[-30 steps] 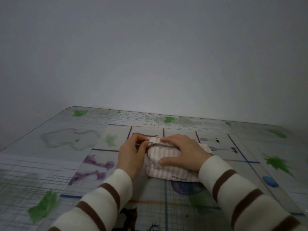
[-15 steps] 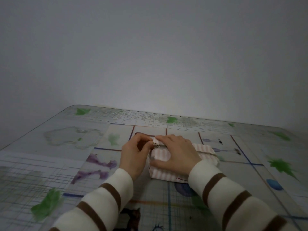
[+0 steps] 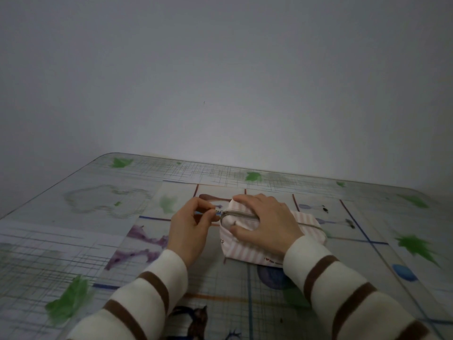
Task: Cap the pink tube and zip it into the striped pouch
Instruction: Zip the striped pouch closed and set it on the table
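While two hands work at one pouch on the patterned table [image 3: 73, 241], the scene reads plainly from left to right. Furthest left comes the left sleeve [image 3: 137, 300], cream with brown bands, two of them clearly in view, running up to the left hand [image 3: 190, 229]. Its thumb and forefinger are pinched together on the small metal zipper pull [image 3: 218, 212], the other fingers curled in behind. That pull sits at the pouch's left end, just off the fabric corner, and the single grey zipper [image 3: 241, 214] looks closed along the part that shows. Next lies the one striped pouch [image 3: 247, 252], pink and white, resting on the table with a line of small print along its near side. Over its left half the right hand [image 3: 268, 222] is clamped: fingers curled over the far top edge, thumb pressed against the near face, so it grips the pouch itself. Beyond the wrist the right sleeve [image 3: 348, 290] shows three brown bands. No pink tube can be seen; whether it is inside the pouch cannot be told. Behind the table stands one plain grey wall [image 3: 220, 69].
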Available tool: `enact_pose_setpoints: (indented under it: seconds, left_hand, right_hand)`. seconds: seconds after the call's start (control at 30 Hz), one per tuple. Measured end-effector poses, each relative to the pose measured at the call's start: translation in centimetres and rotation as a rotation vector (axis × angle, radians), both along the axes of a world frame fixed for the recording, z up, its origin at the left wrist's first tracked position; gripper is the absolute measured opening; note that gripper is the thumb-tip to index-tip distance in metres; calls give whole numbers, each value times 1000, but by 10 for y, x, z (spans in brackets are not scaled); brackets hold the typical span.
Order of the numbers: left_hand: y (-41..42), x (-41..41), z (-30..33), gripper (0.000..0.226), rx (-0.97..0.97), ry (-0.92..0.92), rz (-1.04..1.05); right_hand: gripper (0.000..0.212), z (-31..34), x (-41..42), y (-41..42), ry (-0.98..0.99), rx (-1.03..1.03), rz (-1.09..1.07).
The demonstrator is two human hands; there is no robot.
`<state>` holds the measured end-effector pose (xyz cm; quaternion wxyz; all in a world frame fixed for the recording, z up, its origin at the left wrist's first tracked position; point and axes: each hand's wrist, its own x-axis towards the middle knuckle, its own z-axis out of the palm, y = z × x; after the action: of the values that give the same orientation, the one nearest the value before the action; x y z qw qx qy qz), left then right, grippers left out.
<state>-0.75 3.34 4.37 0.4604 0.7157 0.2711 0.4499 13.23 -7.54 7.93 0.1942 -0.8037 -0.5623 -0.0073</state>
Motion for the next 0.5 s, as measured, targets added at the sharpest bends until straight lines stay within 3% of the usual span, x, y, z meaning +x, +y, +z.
enact_pose_setpoints:
  seconds: [0.23,0.5]
  left_hand:
    - [0,-2,-9,17,-78,-20,-28]
    - [3,-4,-18,20,-115,94,55]
  right_hand:
    - [61,-4,1,1,3,6,-13]
    - [66,-4,-2,1,4,-14,-11]
